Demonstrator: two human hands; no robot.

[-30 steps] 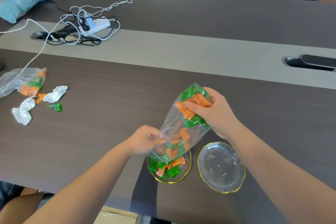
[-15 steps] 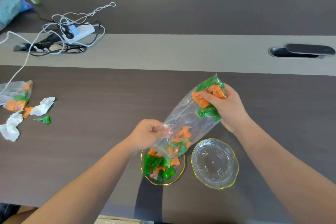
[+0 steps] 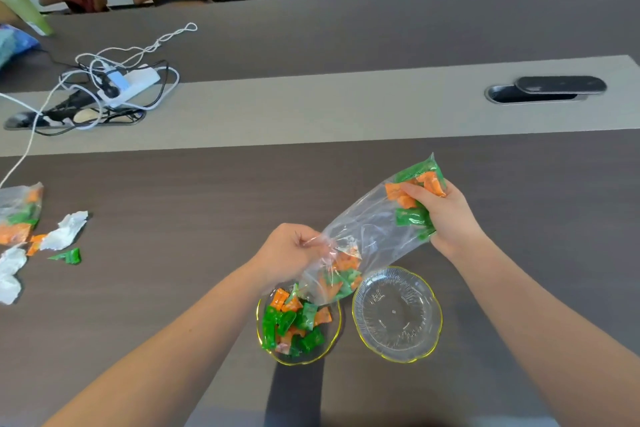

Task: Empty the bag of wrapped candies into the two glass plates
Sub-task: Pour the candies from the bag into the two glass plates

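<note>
Clear plastic dominates the scene, read from left to right across a dark wood-grain table [image 3: 173, 218]: a second small bag of candies [image 3: 19, 215] and torn wrappers [image 3: 65, 230] are seen at the far left edge, well apart from the work. Nearer the middle, the left hand [image 3: 287, 253] is closed in a pinch on the crumpled mouth of the clear bag [image 3: 367, 236], which is held just above the left glass plate [image 3: 332, 340], already heaped with orange and green wrapped candies [image 3: 292, 322]. A few candies are lodged at the bag's mouth. The bag's long axis is slanted, low at the left hand and rising up and to the right, where the right hand [image 3: 443, 215] is clenched around the closed end and the cluster of candies trapped there. Just beside the filled plate, to its right, the right glass plate [image 3: 429, 315] is shown empty, below the bag's middle and nearer the right hand. The coming move is judged to turn on that offset: the mouth would need to be carried rightward over the empty plate, and the held end freed.
</note>
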